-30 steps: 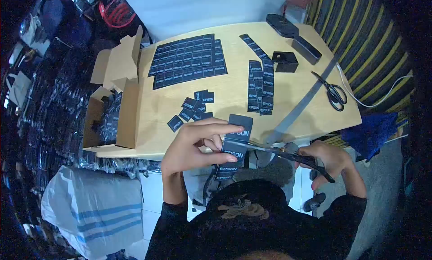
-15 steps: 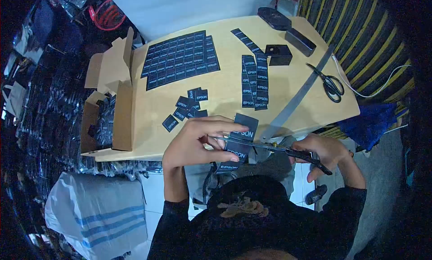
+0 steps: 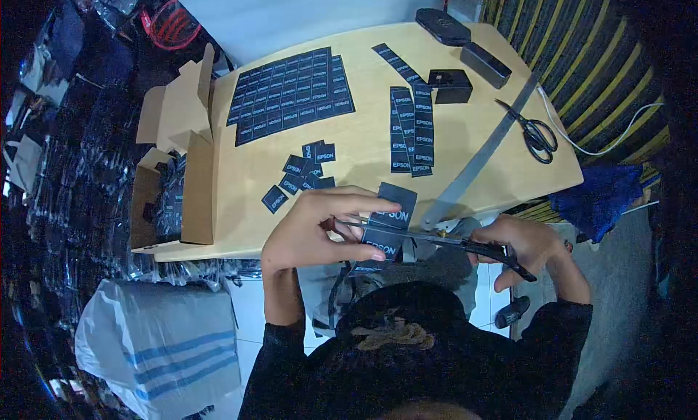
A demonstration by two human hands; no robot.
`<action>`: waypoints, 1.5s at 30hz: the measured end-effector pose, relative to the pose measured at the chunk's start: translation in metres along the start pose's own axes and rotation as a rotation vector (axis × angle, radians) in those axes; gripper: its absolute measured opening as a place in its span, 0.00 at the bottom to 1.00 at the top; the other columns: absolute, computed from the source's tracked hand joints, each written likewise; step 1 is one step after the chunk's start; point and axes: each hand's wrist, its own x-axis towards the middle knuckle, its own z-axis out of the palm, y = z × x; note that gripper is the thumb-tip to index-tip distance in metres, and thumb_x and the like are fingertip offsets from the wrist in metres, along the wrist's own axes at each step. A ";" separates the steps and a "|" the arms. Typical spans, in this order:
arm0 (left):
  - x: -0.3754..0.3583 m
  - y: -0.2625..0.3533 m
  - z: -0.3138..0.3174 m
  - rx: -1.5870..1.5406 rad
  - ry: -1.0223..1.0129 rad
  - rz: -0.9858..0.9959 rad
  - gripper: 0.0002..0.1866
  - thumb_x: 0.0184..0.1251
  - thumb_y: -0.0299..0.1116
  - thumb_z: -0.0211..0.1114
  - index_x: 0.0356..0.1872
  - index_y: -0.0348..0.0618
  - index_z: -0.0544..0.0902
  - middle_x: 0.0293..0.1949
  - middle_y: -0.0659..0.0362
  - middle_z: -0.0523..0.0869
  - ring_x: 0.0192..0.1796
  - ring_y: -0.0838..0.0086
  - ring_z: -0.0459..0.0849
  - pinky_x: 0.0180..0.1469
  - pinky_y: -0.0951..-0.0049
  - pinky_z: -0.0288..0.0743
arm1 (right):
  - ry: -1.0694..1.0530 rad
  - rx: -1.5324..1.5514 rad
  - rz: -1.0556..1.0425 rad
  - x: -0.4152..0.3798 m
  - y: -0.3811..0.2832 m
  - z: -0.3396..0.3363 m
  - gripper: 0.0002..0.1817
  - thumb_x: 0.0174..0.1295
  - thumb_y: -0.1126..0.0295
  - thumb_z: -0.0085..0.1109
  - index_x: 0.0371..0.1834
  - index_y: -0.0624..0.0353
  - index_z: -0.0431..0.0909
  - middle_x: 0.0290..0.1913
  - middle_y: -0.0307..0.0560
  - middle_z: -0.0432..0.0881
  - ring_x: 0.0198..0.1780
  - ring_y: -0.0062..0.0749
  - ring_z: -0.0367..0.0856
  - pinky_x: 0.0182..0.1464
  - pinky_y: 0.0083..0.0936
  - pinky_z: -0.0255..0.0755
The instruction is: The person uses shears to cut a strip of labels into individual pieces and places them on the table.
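My left hand (image 3: 313, 227) pinches a dark label strip (image 3: 391, 211) printed EPSON between thumb and fingers. In my right hand (image 3: 527, 247) are black-handled scissors (image 3: 505, 257), their blades lying across the strip between two labels. A further label shows partly below the blades. Several cut square labels (image 3: 294, 166) lie loosely on the table just beyond my left hand. Long label strips (image 3: 401, 129) rest further back, beside a small black box (image 3: 451, 86).
Label sheets (image 3: 291, 89) lie on the wooden table (image 3: 356, 147). An open cardboard box (image 3: 198, 187) stands at left. To the right are a metal ruler (image 3: 480, 158), a second pair of scissors (image 3: 538, 139), a black block (image 3: 485, 65) and a dark case (image 3: 443, 27).
The scissor blades have closed further across the strip. The lower label piece has dropped slightly and shows less. My left hand has barely moved.
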 end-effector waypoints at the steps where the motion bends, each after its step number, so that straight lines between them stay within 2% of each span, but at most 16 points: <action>1: 0.000 0.000 0.000 0.001 0.000 0.000 0.27 0.41 0.27 0.77 0.49 0.48 0.82 0.45 0.57 0.84 0.30 0.87 0.79 0.28 0.88 0.72 | 0.001 0.000 0.000 0.000 0.000 0.000 0.31 0.37 0.49 0.73 0.38 0.59 0.75 0.20 0.36 0.71 0.21 0.26 0.71 0.24 0.24 0.63; 13: 0.001 -0.006 -0.004 -0.045 -0.036 0.014 0.28 0.39 0.27 0.77 0.49 0.48 0.82 0.44 0.57 0.84 0.26 0.89 0.76 0.25 0.89 0.69 | 0.035 0.051 0.079 -0.002 -0.002 0.002 0.21 0.42 0.57 0.74 0.32 0.59 0.76 0.18 0.35 0.72 0.20 0.21 0.71 0.23 0.21 0.63; 17: 0.003 -0.009 -0.003 -0.033 -0.035 0.072 0.29 0.39 0.27 0.77 0.49 0.48 0.82 0.43 0.58 0.84 0.26 0.89 0.75 0.24 0.90 0.67 | 0.058 -0.014 0.114 -0.004 -0.003 0.003 0.19 0.42 0.58 0.74 0.28 0.60 0.77 0.20 0.39 0.77 0.22 0.23 0.76 0.25 0.22 0.66; 19: 0.003 -0.010 -0.003 -0.073 -0.024 0.018 0.30 0.39 0.28 0.77 0.51 0.49 0.81 0.42 0.59 0.83 0.26 0.89 0.75 0.25 0.90 0.67 | 0.096 -0.015 0.146 -0.004 -0.001 0.005 0.19 0.45 0.57 0.73 0.26 0.60 0.76 0.20 0.44 0.77 0.23 0.31 0.76 0.26 0.27 0.66; 23: -0.002 -0.033 -0.010 -0.025 0.068 -0.073 0.30 0.40 0.29 0.77 0.52 0.46 0.80 0.31 0.63 0.83 0.24 0.90 0.70 0.21 0.83 0.62 | 0.150 -0.078 0.229 -0.009 0.001 0.005 0.21 0.41 0.56 0.75 0.24 0.60 0.76 0.20 0.43 0.76 0.23 0.31 0.76 0.25 0.27 0.65; 24: -0.003 -0.039 -0.016 0.000 0.076 -0.128 0.31 0.36 0.23 0.78 0.50 0.42 0.80 0.32 0.68 0.80 0.27 0.91 0.70 0.27 0.88 0.62 | 0.203 -0.041 0.235 -0.012 0.007 0.008 0.21 0.39 0.56 0.76 0.24 0.59 0.76 0.19 0.41 0.76 0.22 0.27 0.75 0.25 0.26 0.65; 25: -0.001 -0.049 -0.021 0.091 0.105 -0.015 0.29 0.37 0.22 0.77 0.48 0.41 0.81 0.31 0.67 0.81 0.28 0.89 0.71 0.27 0.86 0.63 | 0.195 -0.042 0.225 -0.016 0.011 0.011 0.21 0.39 0.56 0.76 0.24 0.59 0.76 0.19 0.41 0.76 0.22 0.27 0.75 0.25 0.26 0.65; 29: -0.006 -0.083 -0.044 0.214 0.179 -0.165 0.26 0.38 0.23 0.76 0.45 0.43 0.81 0.33 0.61 0.79 0.27 0.83 0.75 0.33 0.80 0.75 | 0.269 0.034 0.356 -0.022 0.024 0.026 0.21 0.38 0.55 0.77 0.23 0.57 0.76 0.17 0.35 0.73 0.21 0.17 0.69 0.24 0.21 0.63; 31: -0.014 -0.101 -0.059 0.349 0.220 -0.275 0.35 0.35 0.23 0.77 0.53 0.45 0.76 0.36 0.56 0.78 0.28 0.78 0.78 0.31 0.79 0.77 | 0.311 0.039 0.355 -0.022 0.028 0.031 0.20 0.38 0.57 0.77 0.24 0.58 0.76 0.18 0.35 0.73 0.21 0.17 0.68 0.24 0.21 0.63; 32: -0.021 -0.118 -0.069 0.435 0.181 -0.185 0.44 0.33 0.24 0.78 0.61 0.48 0.69 0.42 0.51 0.77 0.27 0.75 0.80 0.30 0.77 0.78 | 0.283 0.073 0.359 -0.024 0.037 0.033 0.20 0.38 0.60 0.78 0.26 0.59 0.77 0.19 0.37 0.75 0.22 0.19 0.70 0.25 0.21 0.65; 35: -0.031 -0.113 -0.079 0.407 0.294 -0.358 0.49 0.33 0.24 0.79 0.65 0.51 0.65 0.47 0.48 0.74 0.26 0.73 0.80 0.30 0.75 0.79 | 0.429 -0.013 0.248 -0.011 0.038 0.047 0.19 0.36 0.62 0.79 0.25 0.60 0.78 0.19 0.34 0.74 0.22 0.15 0.68 0.24 0.16 0.60; 36: -0.033 -0.106 -0.082 0.397 0.303 -0.430 0.53 0.32 0.23 0.79 0.67 0.50 0.61 0.52 0.47 0.72 0.27 0.76 0.80 0.29 0.79 0.78 | 0.512 0.061 0.234 -0.004 0.041 0.057 0.19 0.37 0.64 0.78 0.28 0.61 0.79 0.19 0.33 0.72 0.23 0.14 0.67 0.25 0.16 0.60; 39: -0.036 -0.082 -0.069 0.299 0.388 -0.322 0.50 0.36 0.25 0.79 0.67 0.47 0.61 0.56 0.50 0.70 0.27 0.83 0.78 0.27 0.84 0.74 | 0.662 0.168 0.205 0.028 0.036 0.079 0.19 0.40 0.66 0.76 0.32 0.62 0.78 0.21 0.37 0.75 0.25 0.16 0.71 0.29 0.17 0.66; 41: -0.029 -0.064 -0.045 0.010 0.385 -0.175 0.47 0.37 0.20 0.77 0.65 0.42 0.63 0.60 0.54 0.69 0.26 0.87 0.76 0.26 0.87 0.71 | 0.731 0.215 0.152 0.057 0.026 0.088 0.18 0.41 0.67 0.76 0.33 0.62 0.79 0.21 0.35 0.74 0.25 0.15 0.71 0.29 0.16 0.66; 43: -0.024 -0.037 -0.018 -0.141 0.291 -0.207 0.45 0.38 0.21 0.77 0.63 0.42 0.65 0.60 0.56 0.70 0.27 0.88 0.76 0.26 0.87 0.71 | 0.793 0.259 0.093 0.087 0.020 0.093 0.18 0.42 0.69 0.75 0.35 0.61 0.79 0.21 0.33 0.74 0.25 0.15 0.71 0.30 0.15 0.66; 45: -0.015 -0.037 -0.002 0.152 0.341 -0.171 0.42 0.39 0.22 0.76 0.62 0.46 0.68 0.56 0.54 0.73 0.27 0.86 0.78 0.29 0.84 0.74 | 0.868 0.397 -0.054 0.111 0.019 0.093 0.18 0.44 0.71 0.74 0.39 0.59 0.78 0.19 0.28 0.70 0.23 0.12 0.67 0.26 0.13 0.62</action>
